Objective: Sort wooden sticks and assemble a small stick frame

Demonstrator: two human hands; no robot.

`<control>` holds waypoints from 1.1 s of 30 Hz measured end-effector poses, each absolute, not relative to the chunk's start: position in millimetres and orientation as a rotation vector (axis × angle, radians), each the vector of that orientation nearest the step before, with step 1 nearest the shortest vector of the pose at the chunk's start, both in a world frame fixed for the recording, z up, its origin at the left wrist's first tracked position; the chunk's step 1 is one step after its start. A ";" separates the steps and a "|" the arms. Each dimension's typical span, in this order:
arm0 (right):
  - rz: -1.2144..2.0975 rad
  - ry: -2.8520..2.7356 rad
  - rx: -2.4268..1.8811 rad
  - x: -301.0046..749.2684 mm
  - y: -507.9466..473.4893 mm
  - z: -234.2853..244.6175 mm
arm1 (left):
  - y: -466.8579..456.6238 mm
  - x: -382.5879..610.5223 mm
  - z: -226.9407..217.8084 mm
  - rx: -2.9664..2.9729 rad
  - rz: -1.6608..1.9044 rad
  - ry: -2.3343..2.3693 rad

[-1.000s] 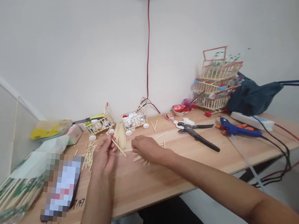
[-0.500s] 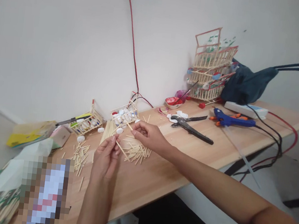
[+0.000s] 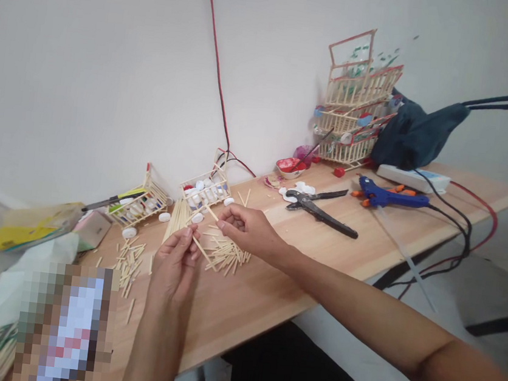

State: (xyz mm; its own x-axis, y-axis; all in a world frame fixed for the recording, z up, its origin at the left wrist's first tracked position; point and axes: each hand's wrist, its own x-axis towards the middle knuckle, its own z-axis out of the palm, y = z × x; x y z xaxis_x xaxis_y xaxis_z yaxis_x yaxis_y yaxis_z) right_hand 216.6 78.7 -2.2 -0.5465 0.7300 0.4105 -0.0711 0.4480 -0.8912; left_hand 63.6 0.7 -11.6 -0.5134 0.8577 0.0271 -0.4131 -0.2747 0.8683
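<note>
My left hand (image 3: 176, 261) is closed, pinching a short wooden stick (image 3: 202, 249) between thumb and finger; the stick slants down to the right. My right hand (image 3: 249, 231) is closed too, its fingertips on another wooden stick (image 3: 211, 213) that points up and left. Both hands are raised over the table (image 3: 262, 314). Below and beside them lies a loose heap of short cut sticks (image 3: 233, 259). Longer sticks (image 3: 179, 214) lie in a bundle behind my left hand. A small stick-built cart (image 3: 211, 194) with white caps for wheels stands just beyond.
A second stick cart (image 3: 149, 202) and more cut sticks (image 3: 128, 265) are on the left. To the right lie black cutters (image 3: 320, 213), a blue glue gun (image 3: 391, 196) with a cable, a red paint dish (image 3: 290, 168), stacked stick carts (image 3: 354, 113) and a dark bag (image 3: 418, 136).
My view has shifted, so the table and objects appear a little further left and higher. Both hands keep their sticks, in nearly the same pose.
</note>
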 end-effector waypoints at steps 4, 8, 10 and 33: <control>1.203 -1.848 -0.558 215.4 79.8 -3.9 | 0.8 65.0 -10.9 0.652 1.890 1.086; 1.210 -1.849 -0.570 216.0 79.3 -2.7 | 1.0 65.6 -11.7 0.662 1.889 1.074; 1.201 -1.854 -0.583 216.4 78.9 -1.7 | 1.0 65.2 -12.5 0.664 1.888 1.068; 1.184 -1.885 -0.570 218.6 79.0 -0.7 | 0.1 65.2 -10.9 0.657 1.870 1.068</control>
State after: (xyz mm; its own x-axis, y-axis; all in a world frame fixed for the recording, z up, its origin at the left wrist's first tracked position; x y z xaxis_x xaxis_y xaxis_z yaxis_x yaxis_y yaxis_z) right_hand 218.6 79.0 -0.7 -0.5622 0.7238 0.4001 -0.0457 0.4558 -0.8889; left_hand 65.2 0.1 -10.9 -0.4903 0.8711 0.0265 -0.4199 -0.2628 0.8687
